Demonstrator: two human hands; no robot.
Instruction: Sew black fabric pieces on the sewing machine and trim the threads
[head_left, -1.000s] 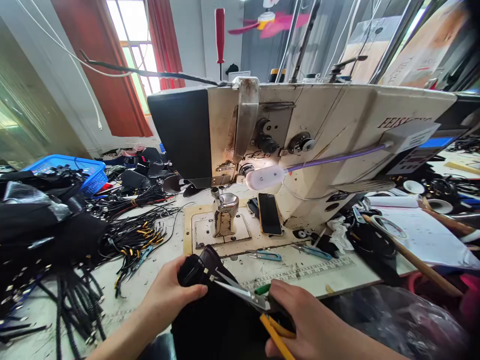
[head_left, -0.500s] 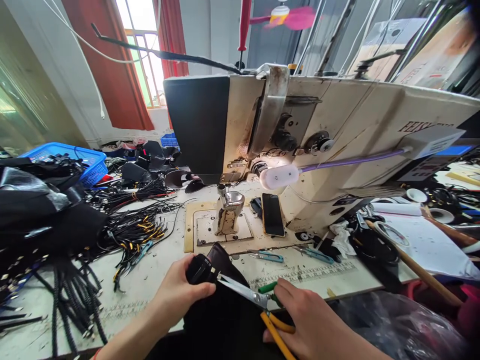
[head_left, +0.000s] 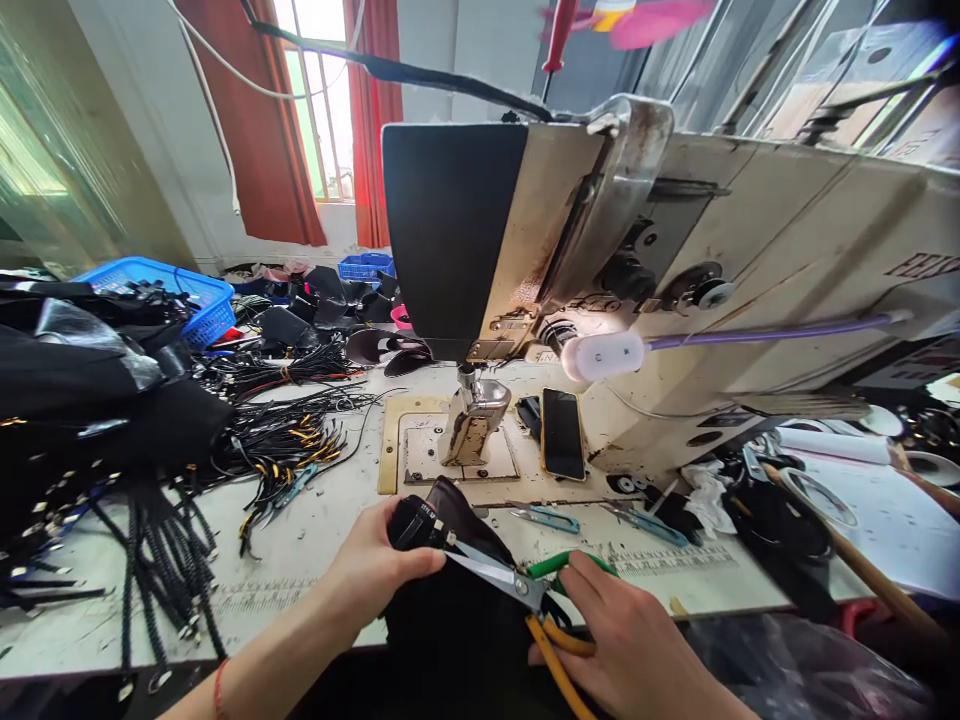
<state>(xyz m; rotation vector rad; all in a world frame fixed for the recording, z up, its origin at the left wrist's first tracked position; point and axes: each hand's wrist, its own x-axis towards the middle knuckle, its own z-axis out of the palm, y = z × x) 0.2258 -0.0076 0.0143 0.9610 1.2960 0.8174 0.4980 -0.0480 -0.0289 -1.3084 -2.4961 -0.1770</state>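
My left hand (head_left: 375,565) is closed on a dark piece of leather-like material (head_left: 454,640), pinching a black rolled or buckled part (head_left: 411,522) at its top. A small pale bit shows beside the thumb. My right hand (head_left: 626,620) grips a pair of scissors (head_left: 491,572) with one green and one orange handle. The blades point left and reach the pinched part near my left thumb. Whether they touch the material is hard to tell. Behind the hands stands the sewing machine post (head_left: 472,430), with nothing on it.
The sewing machine head (head_left: 457,240) overhangs the table. A phone (head_left: 562,433) lies beside the post, with thread snips (head_left: 551,518) in front. Bundles of black cords (head_left: 150,560) and a blue basket (head_left: 210,310) fill the left. A paper sheet (head_left: 877,510) lies right.
The view has shifted, so the machine appears farther right. Both hands keep their holds. More of the scissors' green handle shows, and the blades still point at the pinched part.
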